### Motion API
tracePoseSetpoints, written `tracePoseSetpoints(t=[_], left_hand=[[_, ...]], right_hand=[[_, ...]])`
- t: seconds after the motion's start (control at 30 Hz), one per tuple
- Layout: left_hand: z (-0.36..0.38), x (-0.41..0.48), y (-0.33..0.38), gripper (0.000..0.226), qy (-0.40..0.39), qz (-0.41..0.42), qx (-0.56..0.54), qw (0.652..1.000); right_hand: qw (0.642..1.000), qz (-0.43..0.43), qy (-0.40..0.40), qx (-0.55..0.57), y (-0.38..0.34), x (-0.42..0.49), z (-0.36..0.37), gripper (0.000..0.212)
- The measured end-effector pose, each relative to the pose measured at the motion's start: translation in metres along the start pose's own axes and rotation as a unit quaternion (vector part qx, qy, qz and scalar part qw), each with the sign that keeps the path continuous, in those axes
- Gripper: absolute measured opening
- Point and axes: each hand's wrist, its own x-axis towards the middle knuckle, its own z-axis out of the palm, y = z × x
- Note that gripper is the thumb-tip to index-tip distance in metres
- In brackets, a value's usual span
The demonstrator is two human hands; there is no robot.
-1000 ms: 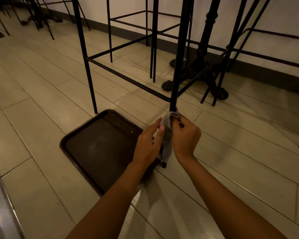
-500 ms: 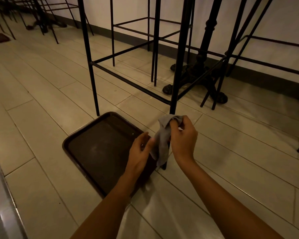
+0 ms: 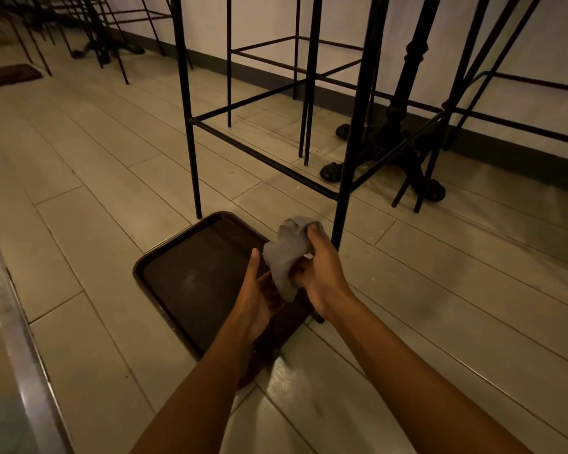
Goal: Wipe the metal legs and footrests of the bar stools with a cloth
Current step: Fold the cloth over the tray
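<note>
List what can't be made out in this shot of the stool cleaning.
- Stool seats: head view, cut off by the top edge; only the legs show.
- Lower part of the near stool leg: head view, hidden behind the right hand; only its foot shows.
- Part of the brown tray: covered by the left hand and forearm.
- Dirt on the grey cloth: too dim and bunched to tell.
- Far stools at upper left: too dark and small.

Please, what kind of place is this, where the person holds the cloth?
Probably a bar or cafe dining area. Tall black metal bar stools stand along the wall beside an ornate cast-iron table base, more such furniture stands farther back, and a dark serving tray lies on the tiled floor.
</note>
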Motion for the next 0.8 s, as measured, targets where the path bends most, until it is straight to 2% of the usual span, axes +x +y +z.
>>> tracePoseSetpoints(t=[0.07,0.2,0.3,0.37,0.4,0.47,0.53,0.67,0.73,0.8], left_hand=[[0.000,0.000,0.000,0.090,-0.017,-0.008,-0.050,0.999],[0.001,-0.004,0.003,0.082,-0.063,0.000,-0.120,0.991],[0.001,-0.008,0.010,0.075,-0.069,0.026,-0.128,0.989],[0.001,-0.012,0.013,0.047,-0.051,0.031,-0.139,0.988],[0.000,-0.011,0.014,0.031,-0.015,0.030,-0.131,0.991],[-0.005,-0.008,0.017,0.018,0.061,0.038,-0.100,0.992],[-0.012,-0.006,0.020,0.019,0.085,0.047,-0.093,0.991],[-0.021,-0.009,0.029,0.045,0.055,0.025,-0.167,0.984],[-0.024,-0.012,0.035,0.033,0.033,0.005,-0.157,0.987],[-0.025,-0.012,0.039,0.024,0.012,0.004,-0.132,0.991]], right_hand=[[0.996,0.043,-0.029,0.078,0.002,-0.001,-0.002,0.029],[0.998,0.016,-0.048,0.048,0.004,-0.004,-0.010,0.031],[0.999,0.004,-0.050,0.001,0.006,-0.002,-0.015,0.032],[0.999,-0.006,-0.025,-0.045,0.010,0.000,-0.018,0.031],[0.998,-0.002,-0.015,-0.059,0.012,0.001,-0.019,0.031],[0.996,0.018,0.006,-0.084,0.017,0.002,-0.024,0.031],[0.992,0.044,0.042,-0.111,0.024,0.005,-0.028,0.027],[0.981,0.109,0.069,-0.144,0.033,0.011,-0.033,0.012],[0.985,0.135,0.028,-0.105,0.035,0.012,-0.033,0.015],[0.985,0.165,-0.043,-0.017,0.036,0.015,-0.032,0.033]])
